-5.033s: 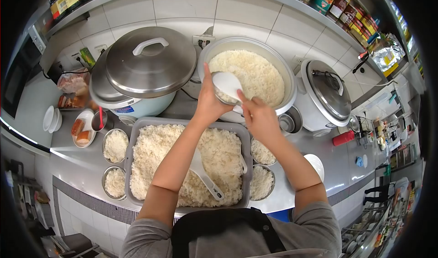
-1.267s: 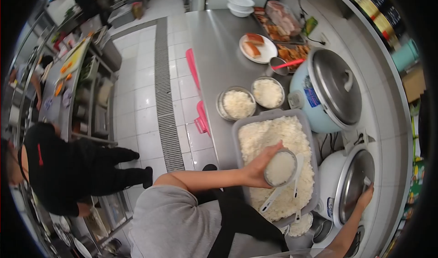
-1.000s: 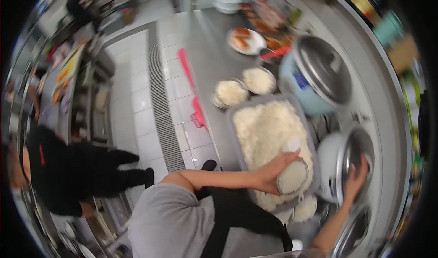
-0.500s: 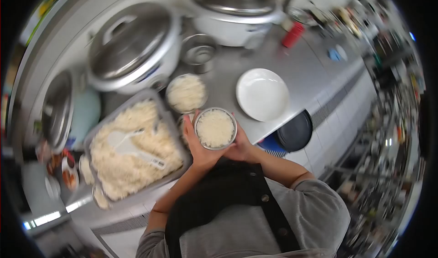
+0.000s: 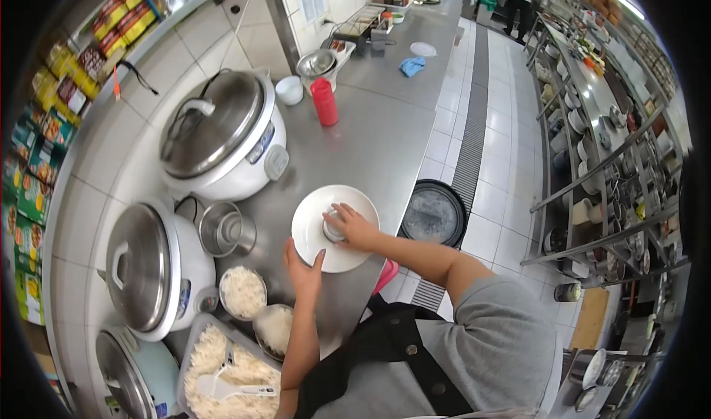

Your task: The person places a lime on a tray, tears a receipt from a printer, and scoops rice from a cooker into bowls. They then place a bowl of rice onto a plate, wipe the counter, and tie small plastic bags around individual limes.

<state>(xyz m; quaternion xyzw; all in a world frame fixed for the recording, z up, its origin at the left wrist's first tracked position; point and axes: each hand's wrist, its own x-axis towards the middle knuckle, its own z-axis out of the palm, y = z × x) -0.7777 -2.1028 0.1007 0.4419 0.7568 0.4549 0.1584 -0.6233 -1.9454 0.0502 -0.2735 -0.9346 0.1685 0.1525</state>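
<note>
A round white plate [image 5: 309, 234] lies on the steel counter. On it sits a small metal bowl [image 5: 331, 234], turned upside down as far as I can see, partly covered by my right hand [image 5: 354, 230]. The fingers of my right hand are curled over the bowl's top and side. My left hand [image 5: 304, 274] is open at the plate's lower-left rim, thumb and fingers apart, holding nothing. Closer to me stand two rice-filled metal bowls, one full bowl [image 5: 243, 293] and a second bowl [image 5: 275, 328] partly behind my left forearm. Any rice under the upturned bowl is hidden.
A tub of cooked rice [image 5: 211, 360] holds a white rice paddle [image 5: 222, 387]. Large rice cookers [image 5: 222, 134] line the wall beside stacked metal bowls [image 5: 222, 230]. A red bottle [image 5: 324, 102] and a blue cloth [image 5: 412, 66] are farther along. A black round bin [image 5: 433, 211] stands below the counter edge.
The rice-filled metal bowl, held upright in both hands before, is now upside down on the plate under my right hand. My left hand has let go. The view has swung along the counter.
</note>
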